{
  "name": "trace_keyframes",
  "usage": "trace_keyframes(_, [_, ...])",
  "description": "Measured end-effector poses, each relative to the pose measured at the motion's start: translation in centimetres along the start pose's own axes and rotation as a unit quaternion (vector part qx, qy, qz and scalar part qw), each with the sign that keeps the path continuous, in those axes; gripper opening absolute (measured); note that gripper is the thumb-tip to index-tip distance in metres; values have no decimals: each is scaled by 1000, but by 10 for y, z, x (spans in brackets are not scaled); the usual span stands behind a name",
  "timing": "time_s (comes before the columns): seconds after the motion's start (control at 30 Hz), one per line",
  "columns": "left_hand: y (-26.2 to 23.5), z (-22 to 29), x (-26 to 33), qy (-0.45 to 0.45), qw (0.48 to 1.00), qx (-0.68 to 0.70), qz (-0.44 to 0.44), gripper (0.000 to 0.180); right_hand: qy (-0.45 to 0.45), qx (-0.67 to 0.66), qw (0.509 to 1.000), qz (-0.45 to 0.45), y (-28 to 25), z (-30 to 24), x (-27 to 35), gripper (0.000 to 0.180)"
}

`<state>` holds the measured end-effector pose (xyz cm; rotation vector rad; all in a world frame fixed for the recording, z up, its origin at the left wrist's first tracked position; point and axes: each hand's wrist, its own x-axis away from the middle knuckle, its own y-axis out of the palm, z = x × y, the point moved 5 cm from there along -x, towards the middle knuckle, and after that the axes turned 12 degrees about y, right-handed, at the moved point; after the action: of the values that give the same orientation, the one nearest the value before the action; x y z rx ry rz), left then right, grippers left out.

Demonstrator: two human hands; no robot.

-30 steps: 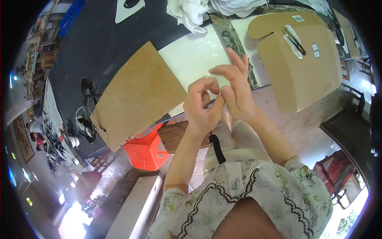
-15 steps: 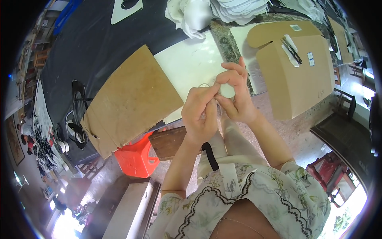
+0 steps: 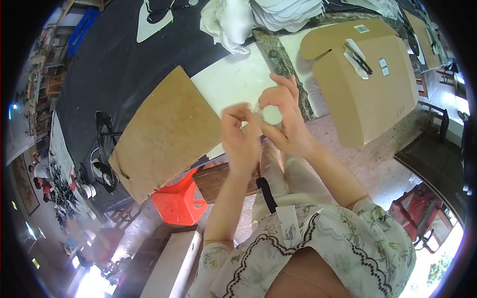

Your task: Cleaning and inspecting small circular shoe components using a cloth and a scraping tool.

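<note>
Both my hands are close together in front of me, over the edge of a white board (image 3: 233, 79). My right hand (image 3: 288, 119) makes a ring, its thumb and index finger meeting near my left fingers and its other fingers raised. A small pale bit shows at those fingertips, too small to name. My left hand (image 3: 241, 134) is closed, fingers curled and pressed toward the right fingertips; it is slightly smeared, and what it holds is hidden. Left of the hands lies a brown cardboard sheet (image 3: 166, 129).
At the right, a thin black-handled tool (image 3: 361, 60) lies on a brown cardboard piece (image 3: 353, 99). White cloth (image 3: 226, 25) and stacked white pieces (image 3: 288, 12) sit at the back. An orange-red plastic stool (image 3: 179, 203) and a wooden bench (image 3: 218, 181) stand below the table edge.
My left hand has shifted slightly left and its fingers have come up. The right hand keeps its ring shape. The whole view has moved a little; the thin loop by the fingers no longer shows.
</note>
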<state>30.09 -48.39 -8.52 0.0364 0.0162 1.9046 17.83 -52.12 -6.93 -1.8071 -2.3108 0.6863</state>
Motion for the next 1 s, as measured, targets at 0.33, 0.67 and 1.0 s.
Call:
trace_keyframes(0.33, [-44, 42, -37, -93, 971, 219, -3, 36, 8, 10, 1000, -14, -1, 0, 0, 29])
trace_keyframes(0.67, [30, 44, -73, -100, 948, 243, -181, 22, 11, -34, 999, -39, -5, -5, -1, 26])
trace_keyframes(1.0, [20, 76, -82, -16, 944, -47, -326, 21, 8, -48, 998, -39, -10, 4, 2, 30])
